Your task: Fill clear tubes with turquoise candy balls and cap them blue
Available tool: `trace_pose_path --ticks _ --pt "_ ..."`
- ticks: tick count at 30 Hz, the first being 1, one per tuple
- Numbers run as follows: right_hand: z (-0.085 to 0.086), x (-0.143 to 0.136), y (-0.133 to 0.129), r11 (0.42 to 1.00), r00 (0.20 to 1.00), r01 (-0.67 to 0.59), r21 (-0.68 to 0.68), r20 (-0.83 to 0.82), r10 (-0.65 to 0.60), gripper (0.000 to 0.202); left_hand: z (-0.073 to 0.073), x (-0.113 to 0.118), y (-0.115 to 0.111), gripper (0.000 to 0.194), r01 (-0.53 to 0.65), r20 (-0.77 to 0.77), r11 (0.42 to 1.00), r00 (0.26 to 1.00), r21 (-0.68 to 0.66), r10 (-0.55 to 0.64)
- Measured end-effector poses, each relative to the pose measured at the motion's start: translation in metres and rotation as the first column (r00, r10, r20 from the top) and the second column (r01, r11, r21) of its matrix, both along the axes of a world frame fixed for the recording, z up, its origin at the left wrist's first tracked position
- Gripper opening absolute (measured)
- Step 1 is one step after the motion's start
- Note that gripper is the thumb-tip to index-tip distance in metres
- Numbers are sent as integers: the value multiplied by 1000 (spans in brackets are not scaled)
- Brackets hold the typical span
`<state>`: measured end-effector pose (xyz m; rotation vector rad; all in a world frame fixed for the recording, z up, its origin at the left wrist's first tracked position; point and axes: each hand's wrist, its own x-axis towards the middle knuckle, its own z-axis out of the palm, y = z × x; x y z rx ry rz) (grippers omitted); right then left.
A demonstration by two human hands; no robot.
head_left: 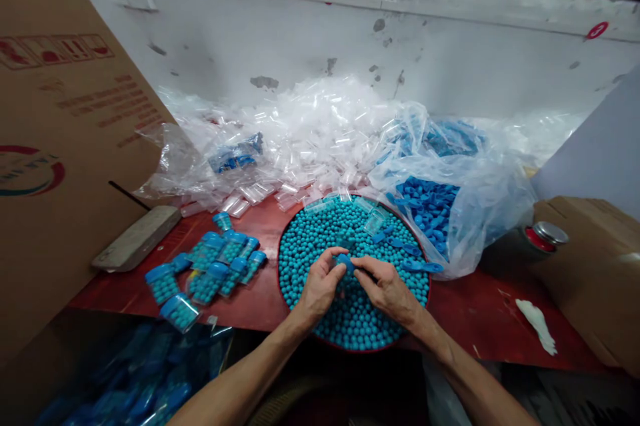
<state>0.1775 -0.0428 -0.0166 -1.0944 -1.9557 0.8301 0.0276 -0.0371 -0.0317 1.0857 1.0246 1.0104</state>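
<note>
My left hand (321, 283) is closed around a small clear container, mostly hidden by the fingers, with a blue cap (344, 262) on top. The fingertips of my right hand (385, 286) pinch the cap's right edge. Both hands are over a round red-rimmed tray (279, 273) full of turquoise beads (350, 331). Blue plastic scoops (423, 267) and a few clear empty containers (375, 219) lie on the beads at the tray's far right. Filled, blue-capped containers (207, 283) are grouped on the red table left of the tray.
A heap of clear empty containers (320, 139) lines the wall. Beside the tray stands an open plastic bag (480, 213) of blue scoops (430, 209). Cardboard boxes (65, 146) flank the table. A grey block (137, 239) lies left; a silver-lidded jar (547, 236) stands right. More filled containers (130, 379) are below.
</note>
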Motion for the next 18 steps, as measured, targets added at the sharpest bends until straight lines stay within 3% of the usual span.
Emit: trace_pose_path --ticks 2,5,8,10,14,16,18 --pt "1 5 0 999 999 -42 -20 3 42 33 0 -4 1 32 21 3 1000 1000 -7 -21" --pt "6 13 6 973 990 -78 -218 -129 51 30 4 -13 3 36 178 11 984 984 -32 -178" --pt "9 13 15 898 944 -50 -437 -314 -101 36 9 -19 0 35 279 -1 960 960 -29 -279" --pt "10 8 17 887 924 11 -462 -335 -186 45 12 -18 -3 37 269 -22 963 963 1 -268" --pt "9 -4 5 980 994 43 -193 -91 -62 41 17 -10 -9 44 86 -87 990 993 116 -77" --pt "6 -10 -4 999 996 24 -32 92 -21 56 20 -6 -9 42 21 -81 986 997 166 -8" --pt "2 -14 -11 996 972 45 80 227 -62 76 22 -4 -9 39 31 -44 986 999 163 -24"
